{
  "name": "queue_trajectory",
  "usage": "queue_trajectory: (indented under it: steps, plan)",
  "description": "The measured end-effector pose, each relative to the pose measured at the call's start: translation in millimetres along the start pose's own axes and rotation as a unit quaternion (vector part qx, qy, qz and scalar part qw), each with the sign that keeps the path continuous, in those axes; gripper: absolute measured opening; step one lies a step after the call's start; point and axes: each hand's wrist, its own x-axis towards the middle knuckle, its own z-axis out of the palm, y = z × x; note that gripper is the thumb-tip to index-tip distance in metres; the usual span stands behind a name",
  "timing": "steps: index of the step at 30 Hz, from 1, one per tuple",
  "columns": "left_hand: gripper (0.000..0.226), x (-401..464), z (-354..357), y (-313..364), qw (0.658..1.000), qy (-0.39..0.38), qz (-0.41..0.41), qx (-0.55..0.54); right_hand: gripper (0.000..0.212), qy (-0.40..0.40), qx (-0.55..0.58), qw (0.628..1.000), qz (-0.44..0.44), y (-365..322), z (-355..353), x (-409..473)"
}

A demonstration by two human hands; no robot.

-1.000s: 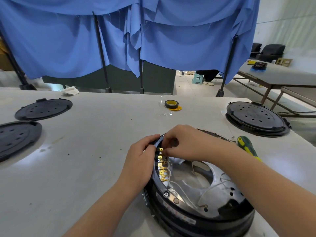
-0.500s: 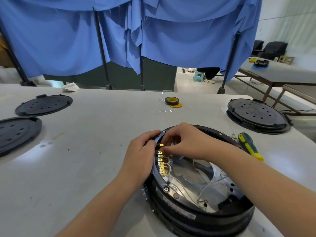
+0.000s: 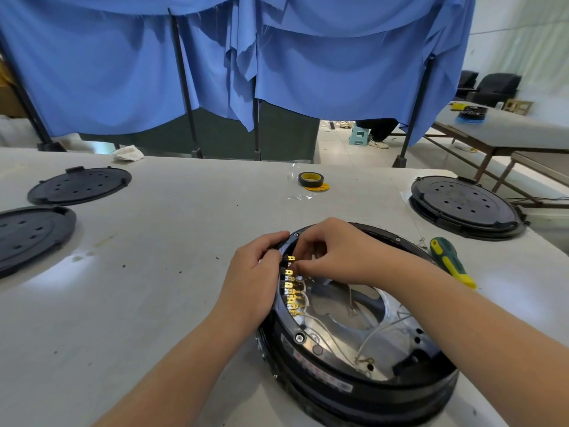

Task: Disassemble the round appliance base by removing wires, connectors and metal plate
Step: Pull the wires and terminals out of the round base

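The round black appliance base lies open-side up on the table in front of me. Inside it shine a metal plate and thin white wires. A row of brass connectors lines the inner left rim. My left hand grips the outer left rim of the base beside that row. My right hand reaches over the far rim and pinches the connector at the far end of the row with curled fingertips.
A green-and-yellow screwdriver lies right of the base. Another black base sits at the far right, two black round covers at the left. A tape roll rests mid-table. Blue curtains hang behind.
Both hands have stayed at the connector row with only small finger shifts. The view has tilted down a little.
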Motion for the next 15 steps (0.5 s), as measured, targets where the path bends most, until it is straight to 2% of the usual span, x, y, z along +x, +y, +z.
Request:
queue_trajectory:
  steps: [15]
  plan:
    - [0.039, -1.7, 0.0, 0.7, 1.0, 0.002, -0.011, -0.005, 0.007, -0.003, -0.002, 1.0, 0.007, 2.3, -2.2, -1.4]
